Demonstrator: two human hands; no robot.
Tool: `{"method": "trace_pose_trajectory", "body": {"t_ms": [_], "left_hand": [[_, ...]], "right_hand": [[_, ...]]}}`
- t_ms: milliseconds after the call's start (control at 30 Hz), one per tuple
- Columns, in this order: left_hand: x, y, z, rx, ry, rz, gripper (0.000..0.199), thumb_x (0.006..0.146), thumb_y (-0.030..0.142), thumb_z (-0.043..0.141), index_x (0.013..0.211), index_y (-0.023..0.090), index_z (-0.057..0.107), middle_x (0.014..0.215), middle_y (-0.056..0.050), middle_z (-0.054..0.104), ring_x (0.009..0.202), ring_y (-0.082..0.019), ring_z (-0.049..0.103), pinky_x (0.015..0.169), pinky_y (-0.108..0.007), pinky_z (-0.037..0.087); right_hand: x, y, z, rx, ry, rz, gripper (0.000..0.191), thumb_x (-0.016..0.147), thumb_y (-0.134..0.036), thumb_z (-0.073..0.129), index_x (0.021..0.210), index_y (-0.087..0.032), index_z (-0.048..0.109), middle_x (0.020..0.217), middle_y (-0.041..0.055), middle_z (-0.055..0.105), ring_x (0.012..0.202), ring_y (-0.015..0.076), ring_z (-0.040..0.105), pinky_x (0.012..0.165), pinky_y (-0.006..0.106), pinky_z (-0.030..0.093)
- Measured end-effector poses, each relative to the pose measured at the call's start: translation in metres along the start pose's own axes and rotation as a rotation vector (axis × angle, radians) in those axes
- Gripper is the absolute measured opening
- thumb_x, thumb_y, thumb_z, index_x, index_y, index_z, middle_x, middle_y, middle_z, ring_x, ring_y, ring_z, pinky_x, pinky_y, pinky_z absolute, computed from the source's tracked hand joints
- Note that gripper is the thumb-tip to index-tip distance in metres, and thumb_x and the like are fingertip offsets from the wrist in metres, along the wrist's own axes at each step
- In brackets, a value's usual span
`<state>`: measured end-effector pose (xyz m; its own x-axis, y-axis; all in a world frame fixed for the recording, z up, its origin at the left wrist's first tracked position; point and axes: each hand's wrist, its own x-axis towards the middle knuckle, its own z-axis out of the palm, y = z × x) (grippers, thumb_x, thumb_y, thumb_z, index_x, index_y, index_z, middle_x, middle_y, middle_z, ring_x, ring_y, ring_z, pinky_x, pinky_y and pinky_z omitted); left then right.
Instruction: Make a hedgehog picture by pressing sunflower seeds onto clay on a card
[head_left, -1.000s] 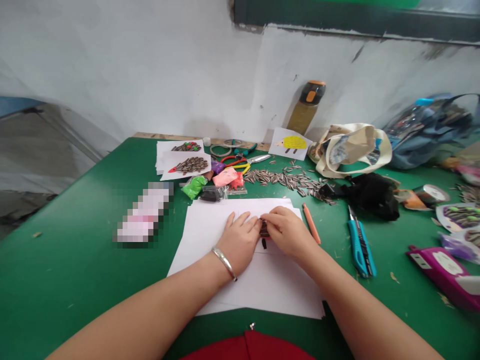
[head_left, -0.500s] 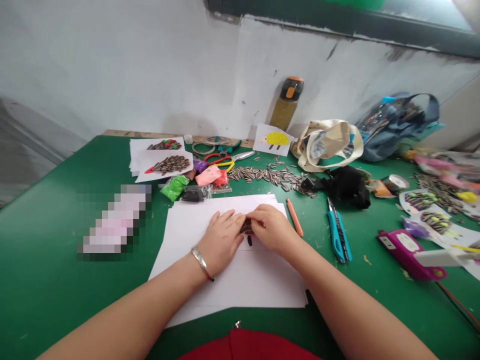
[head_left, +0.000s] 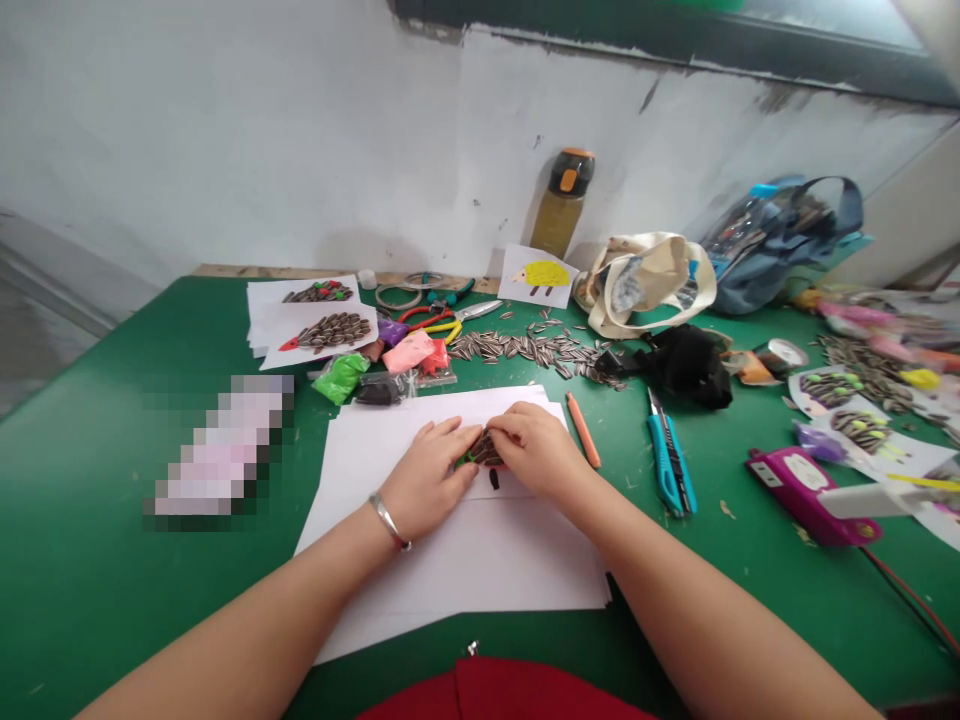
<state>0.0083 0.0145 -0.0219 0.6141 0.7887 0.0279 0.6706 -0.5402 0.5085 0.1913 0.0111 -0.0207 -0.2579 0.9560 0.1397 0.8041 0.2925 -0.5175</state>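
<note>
My left hand (head_left: pixel 426 480) and my right hand (head_left: pixel 534 452) meet over a stack of white paper (head_left: pixel 465 560) on the green table (head_left: pixel 90 520). Between their fingertips sits a small seed figure (head_left: pixel 484 450), dark striped seeds with a bit of green at its left, stuck on the top sheet. The fingers of both hands press on it. A dark leg piece (head_left: pixel 494 479) shows just below it. My left wrist wears a silver bangle (head_left: pixel 390 521). Most of the figure is hidden under my fingers.
A pile of sunflower seeds (head_left: pixel 525 348), clay packets (head_left: pixel 375 372), scissors (head_left: pixel 450 318) and finished seed pictures (head_left: pixel 319 325) lie behind the paper. An orange pencil (head_left: pixel 583 429), blue utility knife (head_left: pixel 670 462), black cloth (head_left: pixel 686 365), bags (head_left: pixel 649 280) and a bottle (head_left: pixel 561 200) are at the right.
My hands stay on the seed figure, fingers shifting slightly. The view has swung right, so everything slides left and more of the right side of the table shows.
</note>
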Motion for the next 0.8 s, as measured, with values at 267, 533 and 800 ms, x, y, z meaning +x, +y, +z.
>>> {"method": "trace_pose_trajectory", "body": {"t_ms": [267, 533, 800], "left_hand": [[0.000, 0.001, -0.001, -0.052, -0.038, -0.061, 0.049, 0.084, 0.021, 0.045, 0.133, 0.019, 0.051, 0.136, -0.006, 0.057, 0.134, -0.029, 0.041, 0.113, -0.054, 0.027], [-0.002, -0.003, -0.001, -0.041, 0.035, -0.070, 0.047, 0.087, 0.024, 0.047, 0.135, 0.018, 0.050, 0.135, -0.008, 0.058, 0.129, -0.024, 0.049, 0.112, -0.045, 0.034], [-0.008, -0.006, -0.011, 0.136, 0.053, 0.175, 0.029, 0.094, 0.022, 0.042, 0.104, 0.019, 0.069, 0.107, -0.007, 0.069, 0.109, -0.022, 0.058, 0.108, -0.044, 0.038]], "right_hand": [[0.007, -0.005, 0.007, 0.017, -0.023, 0.015, 0.020, 0.083, -0.016, 0.055, 0.066, -0.020, 0.067, 0.066, 0.0004, 0.054, 0.072, 0.0137, 0.050, 0.066, 0.025, 0.033], [0.006, -0.004, 0.008, 0.254, -0.004, 0.167, 0.019, 0.083, -0.020, 0.051, 0.077, -0.021, 0.070, 0.074, 0.0003, 0.065, 0.060, 0.0115, 0.053, 0.057, 0.024, 0.034], [0.006, -0.008, 0.009, 0.038, 0.055, 0.061, 0.020, 0.082, -0.016, 0.054, 0.066, -0.020, 0.067, 0.068, 0.0014, 0.059, 0.074, 0.0145, 0.053, 0.067, 0.025, 0.035]]}}
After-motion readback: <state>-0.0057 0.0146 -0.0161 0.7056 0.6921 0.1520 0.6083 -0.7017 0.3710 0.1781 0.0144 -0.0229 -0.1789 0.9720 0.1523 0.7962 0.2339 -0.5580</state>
